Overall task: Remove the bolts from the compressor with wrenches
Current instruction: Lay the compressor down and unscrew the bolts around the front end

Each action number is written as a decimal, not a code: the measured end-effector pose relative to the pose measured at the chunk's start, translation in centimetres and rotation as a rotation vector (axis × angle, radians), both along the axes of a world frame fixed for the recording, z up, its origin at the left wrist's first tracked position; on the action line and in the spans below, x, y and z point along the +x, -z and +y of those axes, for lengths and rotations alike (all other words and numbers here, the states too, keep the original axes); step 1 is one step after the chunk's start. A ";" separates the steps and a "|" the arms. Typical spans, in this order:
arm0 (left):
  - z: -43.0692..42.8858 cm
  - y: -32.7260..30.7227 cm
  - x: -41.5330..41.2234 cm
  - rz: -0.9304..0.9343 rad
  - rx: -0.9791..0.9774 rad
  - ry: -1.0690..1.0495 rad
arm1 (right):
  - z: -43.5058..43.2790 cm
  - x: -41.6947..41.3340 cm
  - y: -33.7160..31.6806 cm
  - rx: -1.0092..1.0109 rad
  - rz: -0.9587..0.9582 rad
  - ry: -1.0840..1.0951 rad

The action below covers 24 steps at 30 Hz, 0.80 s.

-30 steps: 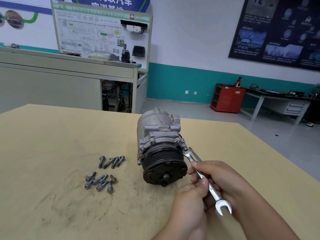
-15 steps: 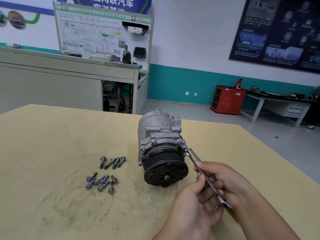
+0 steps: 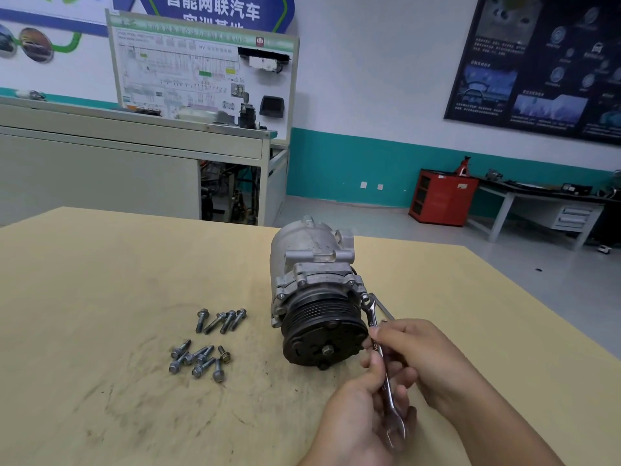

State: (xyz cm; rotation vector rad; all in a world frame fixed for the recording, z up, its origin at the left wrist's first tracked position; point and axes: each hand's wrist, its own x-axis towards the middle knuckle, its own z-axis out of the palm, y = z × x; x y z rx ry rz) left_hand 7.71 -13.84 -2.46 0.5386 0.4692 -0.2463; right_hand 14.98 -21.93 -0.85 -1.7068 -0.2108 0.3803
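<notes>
Right hand (image 3: pixel 416 358): pinches wrench (image 3: pixel 371 315) shaft, just right of compressor (image 3: pixel 312 264).
Left hand (image 3: pixel 353 418): curled round wrench's open end, in front of compressor.
Wrench: ring end at compressor's right flange.
Compressor: on table (image 3: pixel 100 264), pulley toward viewer.
Loose bolts (image 3: pixel 208 344): left of compressor.

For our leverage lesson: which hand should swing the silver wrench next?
Probably the left hand: it holds the silver steel wrench by its open end, farthest from the grey metal compressor; the right hand pinches nearer.
</notes>
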 end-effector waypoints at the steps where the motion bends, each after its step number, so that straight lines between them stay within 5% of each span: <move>1: 0.0 0.1 0.1 0.006 -0.006 0.002 | -0.2 0.1 -0.1 0.042 0.076 -0.038; 14: -0.7 0.3 0.7 0.010 0.066 0.085 | -0.6 0.0 1.0 0.243 0.335 -0.032; 24: -1.8 0.6 0.9 -0.094 0.128 -0.007 | -1.0 0.1 0.6 0.076 0.100 0.110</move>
